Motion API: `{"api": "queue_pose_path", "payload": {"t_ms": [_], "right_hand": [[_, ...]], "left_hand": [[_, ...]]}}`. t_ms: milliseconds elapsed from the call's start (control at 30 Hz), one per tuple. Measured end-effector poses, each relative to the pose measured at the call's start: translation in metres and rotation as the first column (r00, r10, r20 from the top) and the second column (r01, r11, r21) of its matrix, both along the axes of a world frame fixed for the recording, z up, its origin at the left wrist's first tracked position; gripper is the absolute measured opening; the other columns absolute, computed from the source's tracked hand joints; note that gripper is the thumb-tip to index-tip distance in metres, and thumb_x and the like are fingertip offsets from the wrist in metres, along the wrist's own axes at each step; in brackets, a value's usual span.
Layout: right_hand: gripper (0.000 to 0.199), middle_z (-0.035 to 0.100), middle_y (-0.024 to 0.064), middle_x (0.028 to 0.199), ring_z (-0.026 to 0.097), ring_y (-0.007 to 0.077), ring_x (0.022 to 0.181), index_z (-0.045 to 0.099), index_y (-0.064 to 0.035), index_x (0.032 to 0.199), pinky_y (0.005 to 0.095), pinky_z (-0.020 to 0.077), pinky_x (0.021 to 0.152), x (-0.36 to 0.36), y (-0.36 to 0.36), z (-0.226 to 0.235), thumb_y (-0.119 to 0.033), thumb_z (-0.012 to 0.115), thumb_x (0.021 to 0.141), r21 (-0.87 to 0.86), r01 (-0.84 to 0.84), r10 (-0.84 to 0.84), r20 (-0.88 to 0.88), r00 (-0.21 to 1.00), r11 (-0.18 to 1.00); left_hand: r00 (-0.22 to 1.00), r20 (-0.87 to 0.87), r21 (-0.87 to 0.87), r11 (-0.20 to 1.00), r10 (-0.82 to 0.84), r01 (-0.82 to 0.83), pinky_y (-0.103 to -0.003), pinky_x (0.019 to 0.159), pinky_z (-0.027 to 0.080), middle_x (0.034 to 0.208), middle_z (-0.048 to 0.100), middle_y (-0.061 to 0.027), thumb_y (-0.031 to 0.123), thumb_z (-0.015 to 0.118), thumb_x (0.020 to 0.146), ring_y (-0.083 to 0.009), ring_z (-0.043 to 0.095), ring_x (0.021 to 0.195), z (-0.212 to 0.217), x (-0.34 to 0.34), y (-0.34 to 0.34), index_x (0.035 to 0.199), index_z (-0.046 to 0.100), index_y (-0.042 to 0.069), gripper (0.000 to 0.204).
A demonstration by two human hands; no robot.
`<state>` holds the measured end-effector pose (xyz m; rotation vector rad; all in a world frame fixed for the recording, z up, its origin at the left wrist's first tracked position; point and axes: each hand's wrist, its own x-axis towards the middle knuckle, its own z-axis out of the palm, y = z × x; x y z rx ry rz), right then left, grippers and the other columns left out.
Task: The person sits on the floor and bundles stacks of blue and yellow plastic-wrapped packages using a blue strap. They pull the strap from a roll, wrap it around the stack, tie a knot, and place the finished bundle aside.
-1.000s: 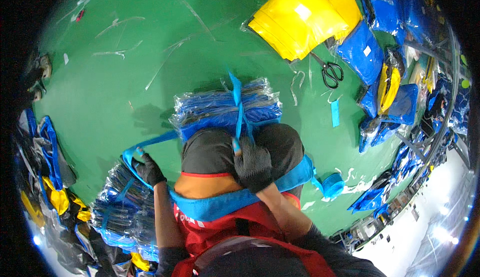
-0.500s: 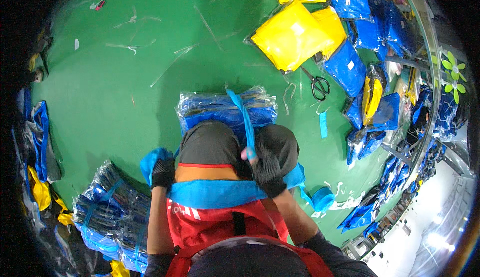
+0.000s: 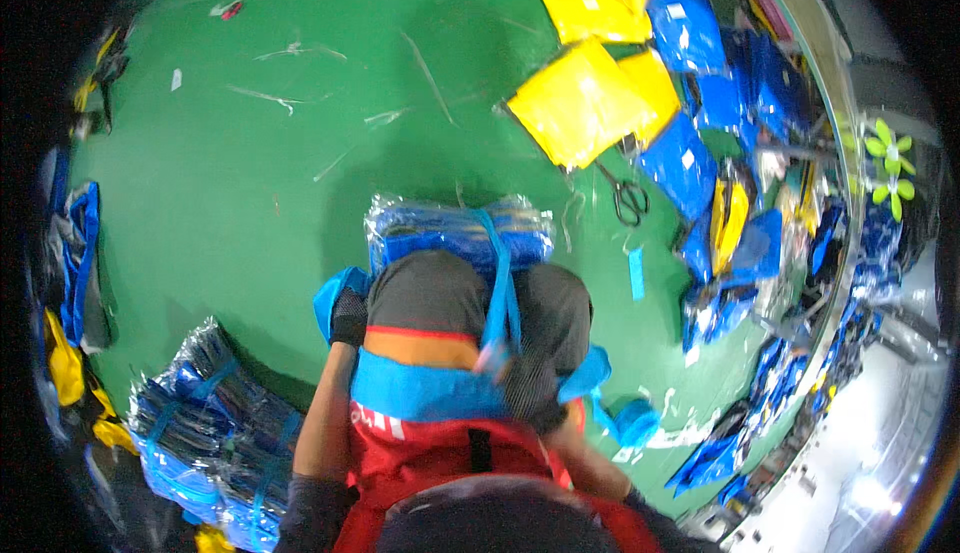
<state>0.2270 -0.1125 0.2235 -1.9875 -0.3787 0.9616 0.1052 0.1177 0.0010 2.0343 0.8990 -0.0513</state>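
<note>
A bundle of flat blue pieces in clear plastic bags (image 3: 460, 228) lies on the floor against my knees. A blue fabric strip (image 3: 498, 253) crosses it and runs between my knees to my right hand (image 3: 530, 381). That hand, in a dark glove and blurred, is closed on the strip over my lap. My left hand (image 3: 348, 315), gloved too, is beside my left knee, closed on a wad of blue fabric strip (image 3: 336, 298); its fingers are partly hidden. A wide blue band (image 3: 430, 385) of similar fabric lies across my lap.
A blue strip roll (image 3: 636, 423) and black scissors (image 3: 630, 201) lie on the green floor (image 3: 250, 173) to the right. Yellow bagged packs (image 3: 585, 103) and blue ones (image 3: 680, 163) are piled beyond. Another tied bundle (image 3: 205, 433) lies at lower left.
My right hand has moved down toward my lap, drawing the blue strip with it. My left hand has come in closer to my knee. The whole view has shifted slightly.
</note>
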Motion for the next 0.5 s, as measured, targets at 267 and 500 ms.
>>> {"api": "queue_pose_path", "payload": {"t_ms": [267,500], "right_hand": [[0.037,0.061,0.0182,0.098,0.058,0.0304,0.093,0.054,-0.001,0.108,0.0385,0.0453,0.08,-0.042,0.026,0.06,-0.031,0.052,0.087,-0.07,0.052,-0.048,0.05,0.998,0.996],[0.033,0.061,0.0084,0.098,0.058,0.0147,0.086,0.051,-0.0017,0.112,0.028,0.0459,0.072,-0.036,0.019,0.05,-0.025,0.053,0.088,-0.056,0.215,-0.222,-0.207,0.953,0.975]], "left_hand": [[0.978,-0.208,-0.007,1.0,0.016,-0.017,-0.045,0.055,0.038,0.068,0.056,-0.0229,0.054,0.053,0.078,-0.0315,0.052,0.058,0.019,0.033,-0.014,0.068,0.056,-0.001,0.056],[0.969,-0.143,-0.279,0.932,0.2,-0.233,-0.043,0.051,0.036,0.056,0.052,-0.013,0.062,0.062,0.068,-0.0246,0.045,0.049,0.076,0.057,-0.026,0.06,0.052,0.002,0.062]]}}
